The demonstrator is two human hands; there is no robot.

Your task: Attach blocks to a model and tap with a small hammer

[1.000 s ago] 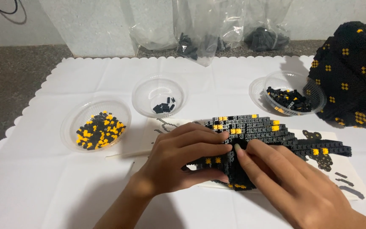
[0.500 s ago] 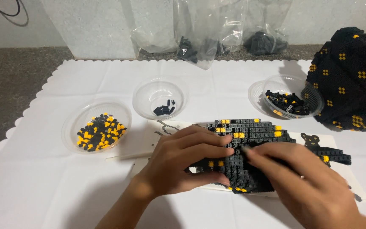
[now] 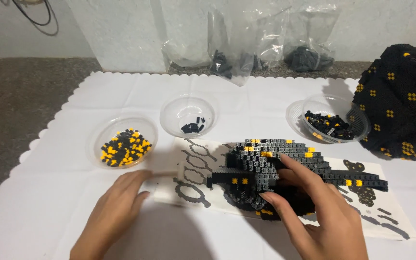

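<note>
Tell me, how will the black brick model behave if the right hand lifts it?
The brick model is probably stiff but fragile: many tiny studded bricks, so pieces may snap off. Its thin arm reaching right may break first. The right hand grips only its near edge, so it could tilt.

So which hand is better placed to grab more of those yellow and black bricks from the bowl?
Probably the left hand: it lies free on the white cloth, nearest the bowl of yellow and black bricks. The right hand is on the black brick model.
</note>
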